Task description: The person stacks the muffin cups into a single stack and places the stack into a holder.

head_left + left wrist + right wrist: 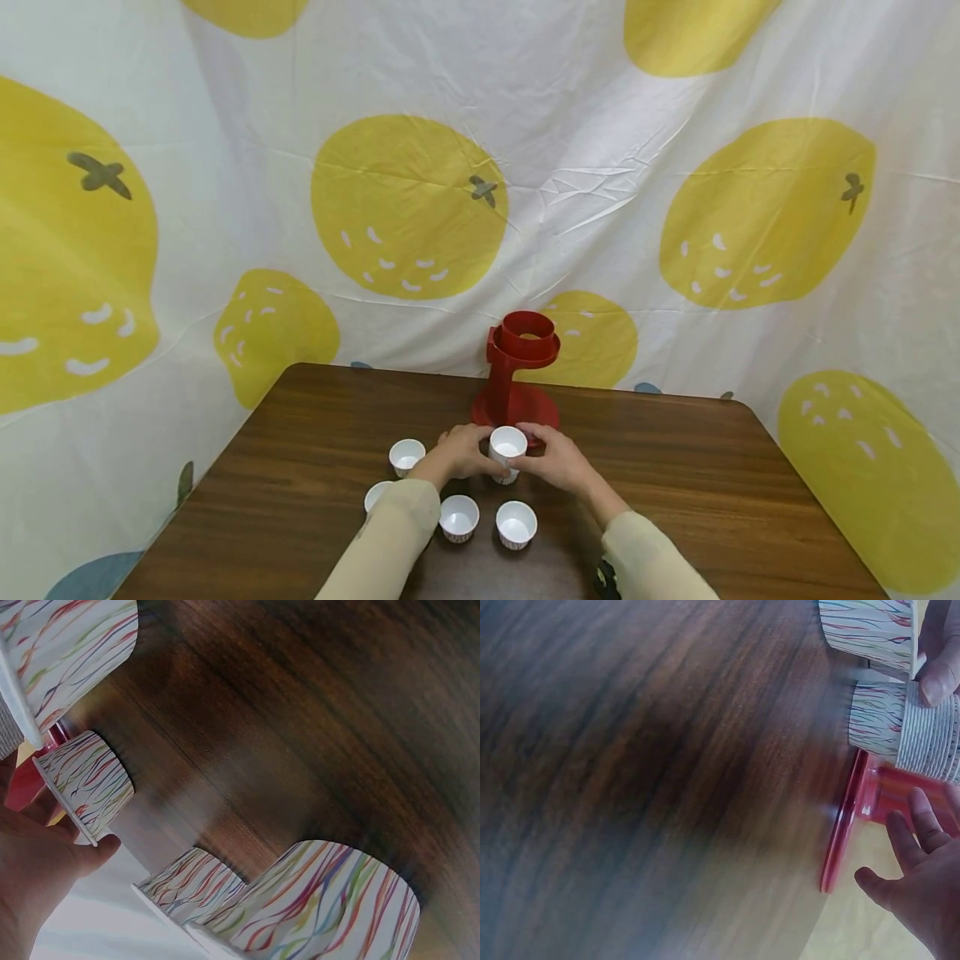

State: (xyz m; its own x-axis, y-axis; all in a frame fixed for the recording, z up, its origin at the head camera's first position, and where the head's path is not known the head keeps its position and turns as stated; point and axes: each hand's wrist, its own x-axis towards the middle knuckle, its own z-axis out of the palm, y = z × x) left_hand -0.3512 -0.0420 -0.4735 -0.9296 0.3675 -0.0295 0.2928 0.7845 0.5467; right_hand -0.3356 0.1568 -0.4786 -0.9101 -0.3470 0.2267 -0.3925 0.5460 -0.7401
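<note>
A stack of nested white paper cups (507,444) stands on the table in front of a red stand. From the left side, my left hand (465,454) grips the stack; its thumb (939,679) lies along the rims in the right wrist view. My right hand (555,458) holds the upper part between thumb and forefinger, while its other fingers (924,821) spread apart below. Streaked patterns cover the cups' outsides. In the left wrist view, a single cup (90,784) sits beside my left hand (34,877), which hides it from the head view.
Single cups stand around the hands: two to the left, a far one (407,456) and a near one (377,494), and two in front, left (459,518) and right (516,525). The red stand (517,404) with a ring on top is behind. The brown table (712,483) meets a lemon-print cloth (570,125).
</note>
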